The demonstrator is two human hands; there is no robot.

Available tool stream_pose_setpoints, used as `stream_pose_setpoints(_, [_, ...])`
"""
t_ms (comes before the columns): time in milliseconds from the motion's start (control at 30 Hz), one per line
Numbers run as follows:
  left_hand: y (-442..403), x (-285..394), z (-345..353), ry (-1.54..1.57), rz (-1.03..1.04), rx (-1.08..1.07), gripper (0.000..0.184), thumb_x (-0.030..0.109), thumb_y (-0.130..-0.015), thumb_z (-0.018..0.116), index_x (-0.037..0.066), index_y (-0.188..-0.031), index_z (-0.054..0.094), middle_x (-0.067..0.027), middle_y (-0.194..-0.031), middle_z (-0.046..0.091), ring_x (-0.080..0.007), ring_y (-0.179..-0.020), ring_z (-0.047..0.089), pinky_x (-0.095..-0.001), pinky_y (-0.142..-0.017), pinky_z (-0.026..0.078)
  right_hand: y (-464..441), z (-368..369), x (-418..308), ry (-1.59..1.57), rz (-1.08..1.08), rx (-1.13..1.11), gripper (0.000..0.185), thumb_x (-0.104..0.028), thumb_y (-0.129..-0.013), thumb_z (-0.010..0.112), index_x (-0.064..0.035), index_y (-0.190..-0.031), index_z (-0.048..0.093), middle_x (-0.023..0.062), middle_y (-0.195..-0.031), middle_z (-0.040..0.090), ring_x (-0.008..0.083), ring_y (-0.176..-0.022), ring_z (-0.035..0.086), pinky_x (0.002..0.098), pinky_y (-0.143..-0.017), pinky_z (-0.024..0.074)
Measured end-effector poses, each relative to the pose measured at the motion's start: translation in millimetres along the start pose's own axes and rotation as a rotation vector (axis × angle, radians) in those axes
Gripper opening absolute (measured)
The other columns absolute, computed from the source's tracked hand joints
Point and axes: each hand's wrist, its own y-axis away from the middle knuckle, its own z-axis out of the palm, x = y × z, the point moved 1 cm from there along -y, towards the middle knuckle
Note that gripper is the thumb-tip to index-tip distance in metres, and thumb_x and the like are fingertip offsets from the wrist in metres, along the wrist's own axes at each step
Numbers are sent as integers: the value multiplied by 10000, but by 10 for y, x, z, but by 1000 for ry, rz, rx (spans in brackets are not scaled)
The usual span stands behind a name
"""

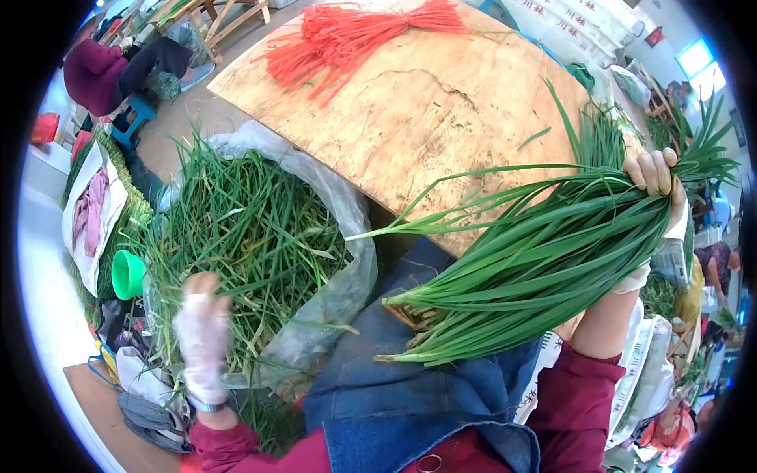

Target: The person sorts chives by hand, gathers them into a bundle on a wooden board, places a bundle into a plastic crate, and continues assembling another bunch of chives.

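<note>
My right hand (656, 175) is closed around the leafy upper part of a big bunch of garlic chives (544, 244). The pale root ends point left and down over my denim apron (371, 394), with a few stalks sticking out apart from the rest. Over the left side of a clear plastic bag (361, 272), my left hand (203, 339) in a whitish glove is smeared by motion, so its fingers cannot be made out. Loose green leaf scraps (252, 221) fill the bag.
A wooden tabletop (426, 102) carries a bundle of red ties (355, 39) and more chives (599, 138) at its right edge. At far left are a green cup (128, 274) and a person (98, 71) seated on a blue stool (138, 118). White sacks (576, 27) stand behind.
</note>
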Motion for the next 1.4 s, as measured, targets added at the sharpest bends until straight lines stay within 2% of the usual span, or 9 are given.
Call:
stream_pose_setpoints(133, [-239,1298,106,834,250,-482,279,118,-808,606,15,-1067,602,-161,-1081,605,-320,-1037,566,-361,-898,460,-7,32,0,8,6,-10,214,-132,-876,543,15,-1019,482,-42,-654,350,75,-598,327,234,-606,305])
stream_pose_setpoints(400, [-638,1805,331,737,661,-699,141,116,-810,597,8,-879,656,-152,-813,626,-322,-784,614,-374,-689,481,-10,117,-21,50,13,-39,221,-111,-865,556,12,-1026,467,-50,-664,371,68,-607,347,226,-610,330])
stream_pose_setpoints(500, [-795,2068,-3,1256,628,-598,122,51,-787,648,2,-898,659,-82,-774,641,-152,-675,610,-266,-602,474,-38,144,29,7,4,-60,232,-127,-872,552,22,-1038,489,-48,-648,362,66,-589,333,222,-594,322])
stream_pose_setpoints(533, [-872,2144,-353,1426,202,-967,102,37,-805,637,2,-896,668,-53,-746,638,-102,-589,583,-224,-540,456,-39,160,35,19,4,-51,231,-129,-872,553,21,-1036,490,-48,-648,361,66,-589,332,221,-594,321])
stream_pose_setpoints(667, [-994,1726,-780,1866,301,-186,212,162,-866,595,-45,-838,629,-94,-708,617,-123,-527,579,-215,-462,466,-31,164,-7,77,13,-27,234,-138,-869,556,16,-1031,490,-51,-647,354,64,-589,326,221,-593,319])
stream_pose_setpoints(800, [-919,760,-423,-81,176,505,154,83,-844,581,-13,-953,632,-115,-882,618,-240,-769,594,-323,-659,480,7,61,-22,58,15,-21,217,-104,-854,571,8,-1013,474,-58,-663,371,62,-600,347,218,-610,334])
stream_pose_setpoints(1000, [-25,1659,139,595,402,-519,172,188,-781,656,49,-882,653,-131,-831,630,-286,-724,613,-385,-655,501,32,-57,-30,64,24,43,200,-132,-872,539,1,-1009,479,-49,-653,342,78,-593,313,237,-607,296])
stream_pose_setpoints(1200, [-253,1930,478,574,461,-93,525,224,-703,726,-3,-1134,529,-164,-983,568,-342,-851,568,-414,-755,457,102,-101,-91,92,34,102,211,-127,-866,541,10,-1013,480,-39,-669,353,85,-608,308,245,-604,289])
stream_pose_setpoints(1400, [-244,1999,713,1290,235,-406,372,90,-790,652,28,-1149,574,-188,-1118,584,-306,-1037,565,-330,-873,445,158,-145,-123,107,44,141,217,-109,-850,566,1,-1012,472,-43,-676,321,90,-630,298,233,-637,302])
